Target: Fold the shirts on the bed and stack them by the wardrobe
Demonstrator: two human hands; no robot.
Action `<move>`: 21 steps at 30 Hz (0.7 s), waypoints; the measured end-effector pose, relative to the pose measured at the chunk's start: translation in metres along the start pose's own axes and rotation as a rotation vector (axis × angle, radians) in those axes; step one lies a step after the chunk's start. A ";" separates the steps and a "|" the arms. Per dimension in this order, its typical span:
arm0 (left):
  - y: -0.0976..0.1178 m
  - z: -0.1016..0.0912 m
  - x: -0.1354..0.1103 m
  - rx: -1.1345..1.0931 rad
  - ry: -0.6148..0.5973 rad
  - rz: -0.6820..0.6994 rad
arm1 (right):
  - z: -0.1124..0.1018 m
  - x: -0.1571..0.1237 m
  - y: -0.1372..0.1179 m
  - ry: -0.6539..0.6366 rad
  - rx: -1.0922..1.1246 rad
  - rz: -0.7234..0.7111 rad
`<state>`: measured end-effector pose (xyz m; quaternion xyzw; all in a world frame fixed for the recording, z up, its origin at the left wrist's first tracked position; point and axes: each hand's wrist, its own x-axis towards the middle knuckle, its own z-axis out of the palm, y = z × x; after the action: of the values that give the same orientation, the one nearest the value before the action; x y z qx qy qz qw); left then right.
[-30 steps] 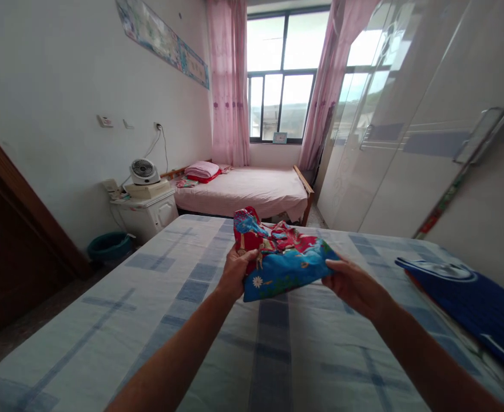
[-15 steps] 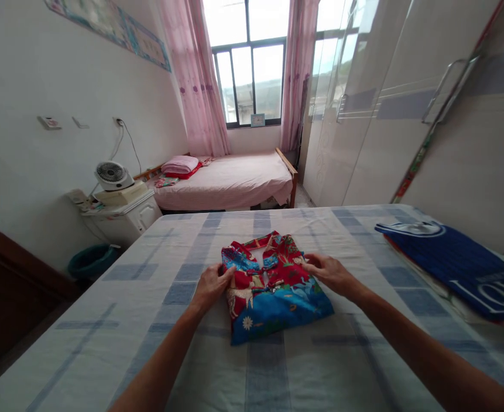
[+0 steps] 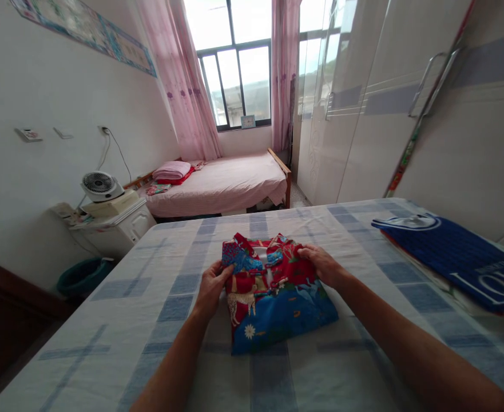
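Note:
A folded red and blue printed shirt point(image 3: 277, 312) lies on the bed in front of me, its collar pointing away. My left hand point(image 3: 213, 286) grips the shirt's left edge below the shoulder, thumb on top and the other fingers partly hidden at the side. At the upper right edge, my right hand point(image 3: 320, 264) holds the cloth near the shoulder, with some fingertips hidden against the fabric. The shirt rests on a white and blue checked bedsheet point(image 3: 149, 320).
Folded clothes with a dark blue top point(image 3: 457, 257) lie on the bed's right side. Beyond stand a pink-covered bed point(image 3: 234, 177), a white cabinet point(image 3: 125, 226) bearing a fan point(image 3: 101, 186), and a teal bin point(image 3: 82, 277). A glossy wardrobe point(image 3: 363, 137) lines the right.
My right hand has shifted up the shirt's right edge toward the shoulder. The collar looks straighter and more spread. The view has turned slightly right.

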<state>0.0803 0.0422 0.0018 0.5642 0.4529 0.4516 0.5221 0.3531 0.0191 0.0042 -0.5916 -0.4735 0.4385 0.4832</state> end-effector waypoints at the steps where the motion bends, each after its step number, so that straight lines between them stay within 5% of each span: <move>1: -0.001 0.001 0.001 0.018 0.033 0.005 | -0.001 -0.001 0.003 0.009 0.043 0.023; 6: -0.014 0.004 0.005 0.204 0.289 0.041 | -0.001 0.003 0.017 0.090 0.036 0.060; 11: -0.022 0.006 0.000 0.379 0.253 0.131 | -0.002 0.005 0.022 0.274 -0.122 -0.040; 15: -0.009 0.010 -0.010 0.563 0.333 0.400 | 0.000 -0.004 0.017 0.331 -0.386 -0.337; 18: 0.000 0.013 -0.018 0.663 0.182 0.588 | 0.003 -0.009 0.015 0.196 -0.718 -0.558; 21: -0.005 0.015 -0.021 0.880 -0.078 0.590 | 0.005 -0.009 0.021 -0.003 -0.971 -0.498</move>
<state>0.0911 0.0188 -0.0048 0.8497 0.4020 0.3252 0.1034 0.3501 0.0096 -0.0172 -0.6160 -0.7481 0.0423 0.2431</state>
